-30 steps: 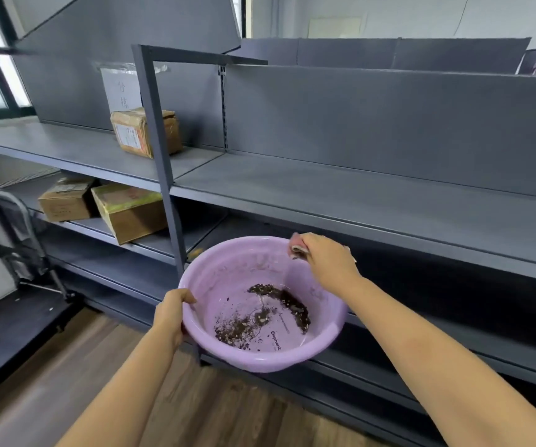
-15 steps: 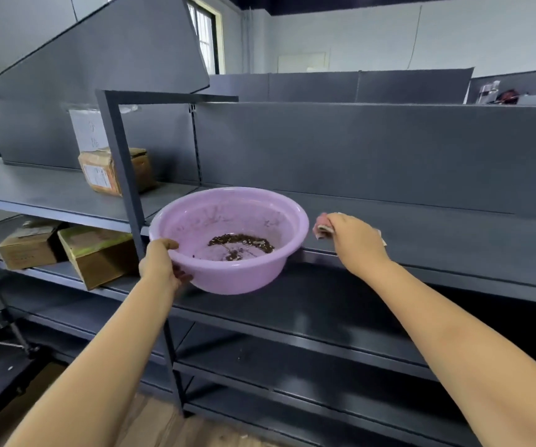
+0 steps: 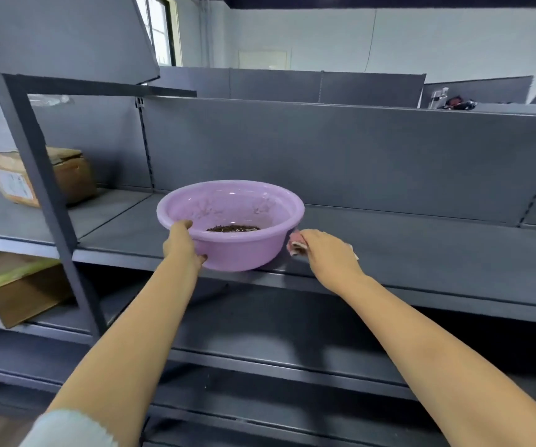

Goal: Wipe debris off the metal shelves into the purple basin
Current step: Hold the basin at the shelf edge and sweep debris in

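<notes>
The purple basin (image 3: 244,250) sits at the front edge of the top grey metal shelf (image 3: 421,250), with dark debris (image 3: 233,228) lying in its bottom. My left hand (image 3: 181,245) grips the basin's near left rim, thumb over the lip. Just right of the basin, my right hand (image 3: 324,254) is closed on a pinkish cloth (image 3: 296,246) pressed down onto the shelf surface. The shelf around the cloth looks bare grey; I cannot make out loose debris on it.
A dark upright post (image 3: 44,201) stands left of the basin. A cardboard box (image 3: 44,177) sits on the top shelf at far left, another box (image 3: 15,285) on the shelf below. Lower shelves (image 3: 276,343) run beneath my arms.
The basin has been lifted from below shelf level up onto the top shelf's front edge. My right hand with the cloth moved from the basin rim onto the shelf beside it.
</notes>
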A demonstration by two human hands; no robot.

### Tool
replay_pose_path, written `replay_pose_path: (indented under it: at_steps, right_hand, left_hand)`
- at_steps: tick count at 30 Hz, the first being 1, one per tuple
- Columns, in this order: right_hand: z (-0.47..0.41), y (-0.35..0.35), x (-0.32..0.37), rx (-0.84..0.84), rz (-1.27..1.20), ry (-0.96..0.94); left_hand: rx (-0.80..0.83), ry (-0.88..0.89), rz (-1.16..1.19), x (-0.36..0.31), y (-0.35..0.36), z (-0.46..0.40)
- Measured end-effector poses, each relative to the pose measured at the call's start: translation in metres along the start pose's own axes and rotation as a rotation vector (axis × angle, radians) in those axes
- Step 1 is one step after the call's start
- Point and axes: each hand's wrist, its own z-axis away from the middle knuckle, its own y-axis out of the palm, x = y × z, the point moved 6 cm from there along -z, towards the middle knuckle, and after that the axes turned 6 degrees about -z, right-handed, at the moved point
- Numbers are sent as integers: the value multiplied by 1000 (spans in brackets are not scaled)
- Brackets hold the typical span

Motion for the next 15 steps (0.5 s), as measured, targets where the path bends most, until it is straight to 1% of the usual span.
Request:
replay_pose_path:
  at_steps: [4,9,15]
  right_hand:
    - [-7,5,-9,7,-12,48]
    - [-11,17,-21,9,-98,79]
    - [1,25,-23,30,-106,80]
  left_hand:
    - [29,-19,-23,4,25,-19]
    - [54,-16,-70,10,44,-34]
    - [26,58,-127,14,51,-44]
